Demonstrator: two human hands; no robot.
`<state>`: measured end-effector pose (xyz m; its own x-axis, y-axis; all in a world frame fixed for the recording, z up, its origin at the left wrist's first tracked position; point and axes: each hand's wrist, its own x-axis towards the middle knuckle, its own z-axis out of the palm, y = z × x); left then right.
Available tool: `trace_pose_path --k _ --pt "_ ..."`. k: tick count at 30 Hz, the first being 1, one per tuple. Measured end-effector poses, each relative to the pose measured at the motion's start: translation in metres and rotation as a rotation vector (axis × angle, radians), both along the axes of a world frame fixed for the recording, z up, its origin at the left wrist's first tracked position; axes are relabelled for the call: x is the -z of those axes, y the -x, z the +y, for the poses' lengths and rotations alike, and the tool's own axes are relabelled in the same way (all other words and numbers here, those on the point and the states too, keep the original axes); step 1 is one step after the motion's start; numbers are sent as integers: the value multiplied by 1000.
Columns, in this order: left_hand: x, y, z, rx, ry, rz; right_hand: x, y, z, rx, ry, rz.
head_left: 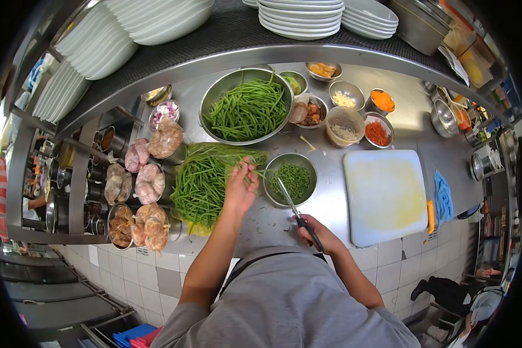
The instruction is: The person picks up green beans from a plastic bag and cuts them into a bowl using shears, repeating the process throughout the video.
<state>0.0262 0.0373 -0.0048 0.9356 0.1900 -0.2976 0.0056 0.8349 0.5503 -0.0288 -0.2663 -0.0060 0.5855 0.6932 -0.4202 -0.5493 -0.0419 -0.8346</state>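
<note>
My left hand is closed on a few green beans, whose ends point right toward a metal bowl. Small cut green pieces fill the bottom of that bowl. In my right hand is a pair of scissors, its blades reaching over the bowl's near rim. Just left of my left hand, a heap of long green beans lies on an opened green plastic bag. Behind it stands a large metal bowl full of green beans.
A white cutting board lies at right, beside an orange-handled tool and a blue cloth. Bagged meat crowds the left. Small bowls of shredded orange and other ingredients line the back, under a shelf of white plates.
</note>
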Motion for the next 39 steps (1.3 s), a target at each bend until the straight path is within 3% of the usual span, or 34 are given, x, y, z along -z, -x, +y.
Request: trace_pose_path --k 6,9,19,25,31,33,35,37,39 --pt "6 -2 -4 -30 164 5 6 11 15 29 263 -405" --pt "10 0 -15 -33 168 26 13 7 23 93 300 -482" --pt "14 9 -42 33 177 48 15 -2 36 184 264 -460" --pt "11 9 -43 0 139 98 29 1 28 204 181 -233" --pt "-21 -2 -12 0 -43 85 26 0 15 350 156 -123" --pt "-49 -23 3 11 -278 0 27 -4 12 367 151 -101" --pt "-96 -56 12 -17 -383 62 24 -6 13 387 141 -79" --pt "-111 -97 47 110 -432 -85 9 -9 16 364 169 -100" --pt "-123 -129 68 -8 -766 108 3 -11 18 341 192 -126"
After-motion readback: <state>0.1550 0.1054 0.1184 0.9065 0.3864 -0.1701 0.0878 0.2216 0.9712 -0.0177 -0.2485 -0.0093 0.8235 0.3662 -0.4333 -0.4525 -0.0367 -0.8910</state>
